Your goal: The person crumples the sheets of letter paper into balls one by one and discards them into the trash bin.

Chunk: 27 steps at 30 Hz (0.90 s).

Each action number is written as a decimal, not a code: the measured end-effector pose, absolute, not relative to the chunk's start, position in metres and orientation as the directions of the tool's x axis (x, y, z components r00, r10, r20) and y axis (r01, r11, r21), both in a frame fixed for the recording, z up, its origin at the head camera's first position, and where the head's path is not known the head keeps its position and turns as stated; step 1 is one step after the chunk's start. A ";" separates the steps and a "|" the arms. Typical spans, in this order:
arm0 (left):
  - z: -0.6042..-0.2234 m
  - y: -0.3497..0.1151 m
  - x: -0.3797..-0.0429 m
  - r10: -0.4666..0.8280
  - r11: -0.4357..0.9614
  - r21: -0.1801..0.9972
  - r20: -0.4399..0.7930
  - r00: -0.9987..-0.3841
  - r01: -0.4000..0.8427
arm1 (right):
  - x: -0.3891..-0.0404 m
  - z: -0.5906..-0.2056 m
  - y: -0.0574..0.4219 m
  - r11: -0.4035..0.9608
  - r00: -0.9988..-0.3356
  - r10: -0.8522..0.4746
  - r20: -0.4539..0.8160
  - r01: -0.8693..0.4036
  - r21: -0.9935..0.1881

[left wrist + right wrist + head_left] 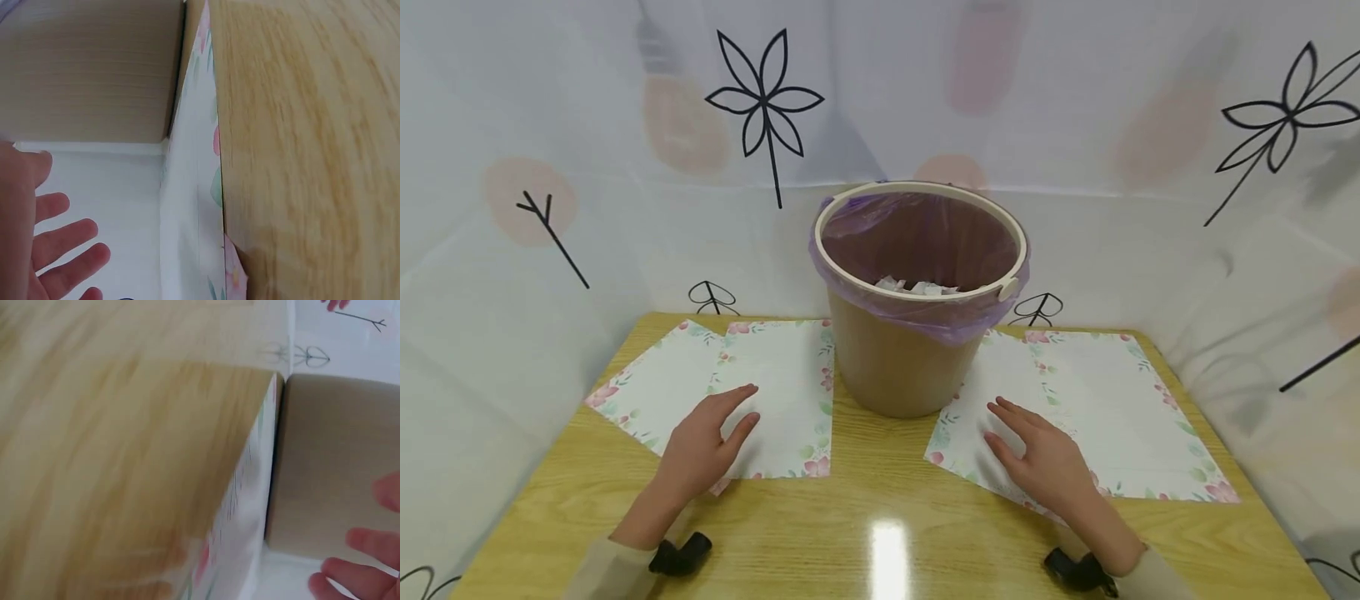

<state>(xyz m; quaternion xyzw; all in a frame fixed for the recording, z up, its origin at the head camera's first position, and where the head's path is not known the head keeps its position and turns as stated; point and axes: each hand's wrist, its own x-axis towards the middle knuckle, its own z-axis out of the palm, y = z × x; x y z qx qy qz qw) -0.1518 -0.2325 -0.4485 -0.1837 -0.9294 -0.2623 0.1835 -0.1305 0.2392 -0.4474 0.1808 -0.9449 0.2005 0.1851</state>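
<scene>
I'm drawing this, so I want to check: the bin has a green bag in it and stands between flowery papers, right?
Not quite: the bag is purple, not green, as the head view shows. The bin does stand between flowery papers.

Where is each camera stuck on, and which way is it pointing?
Head: worn on the head, looking forward and down at the bin, papers and table; left hand, right hand and sleeves show.
Left wrist: worn there, looking across at the bin; left hand's fingers show.
Right wrist: worn there, looking across at the bin; right hand's fingers show, plus fingertips up top, likely the left's.
Both wrist views share bin, papers and table.
</scene>
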 end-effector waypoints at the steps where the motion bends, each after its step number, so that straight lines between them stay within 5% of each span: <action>1: -0.449 -0.233 -0.153 0.225 0.788 0.452 0.422 -0.878 0.419 | -0.131 -0.448 0.237 0.845 -0.867 -0.273 0.418 -0.424 -0.326; 10: -0.450 -0.246 -0.168 0.090 0.723 0.625 0.337 -0.937 0.294 | -0.144 -0.457 0.208 0.759 -0.867 -0.353 0.352 -0.485 -0.435; 27: -0.460 -0.286 -0.189 -0.048 0.813 0.581 0.128 -0.991 0.036 | -0.159 -0.464 0.139 0.652 -0.865 -0.419 0.276 -0.498 -0.571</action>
